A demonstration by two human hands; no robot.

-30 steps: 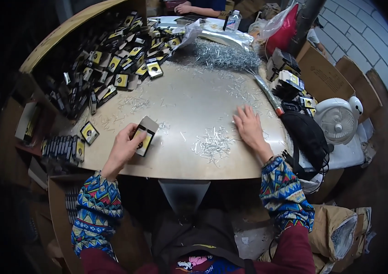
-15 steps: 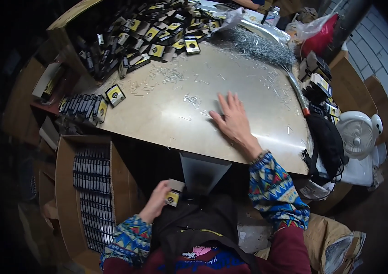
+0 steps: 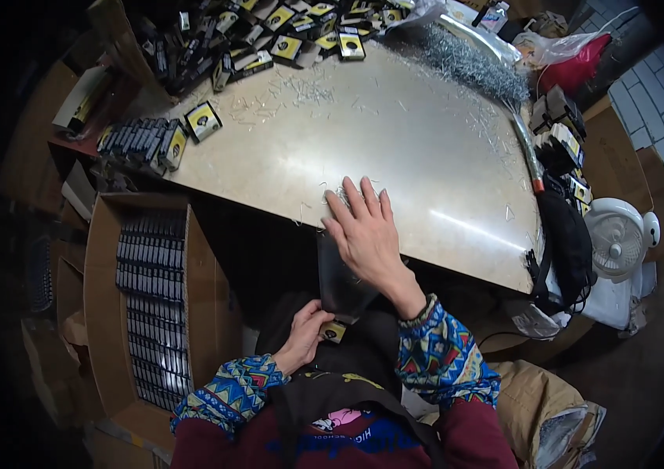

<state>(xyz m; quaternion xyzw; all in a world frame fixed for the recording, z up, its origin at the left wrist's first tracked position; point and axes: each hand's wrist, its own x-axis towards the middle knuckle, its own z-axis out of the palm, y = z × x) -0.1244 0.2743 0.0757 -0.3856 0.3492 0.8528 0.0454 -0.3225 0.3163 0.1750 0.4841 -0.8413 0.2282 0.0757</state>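
Observation:
My left hand [image 3: 301,339] grips a small black-and-yellow cardboard box [image 3: 333,332] just under the lower end of a grey chute [image 3: 338,283] at the table's near edge. The box's top is hidden there. With fingers stretched out, my right hand [image 3: 369,241] lies palm down over the table edge above the chute. A few small bent wire pieces [image 3: 303,213] show around its fingertips; any under the palm are out of sight. More wire pieces [image 3: 301,90] lie scattered farther back on the metal tabletop [image 3: 418,148].
Many loose boxes [image 3: 285,47] are piled at the back left, beside a heap of wire pieces [image 3: 465,64]. A row of boxes [image 3: 135,143] stands at the table's left edge. Below is a carton [image 3: 96,289] of stacked boxes. A black bag [image 3: 567,242] and white fan [image 3: 613,238] are at right.
My right hand has slid toward me and left to the table edge, with some wire pieces. My left hand has brought the box right, to the chute's lower end.

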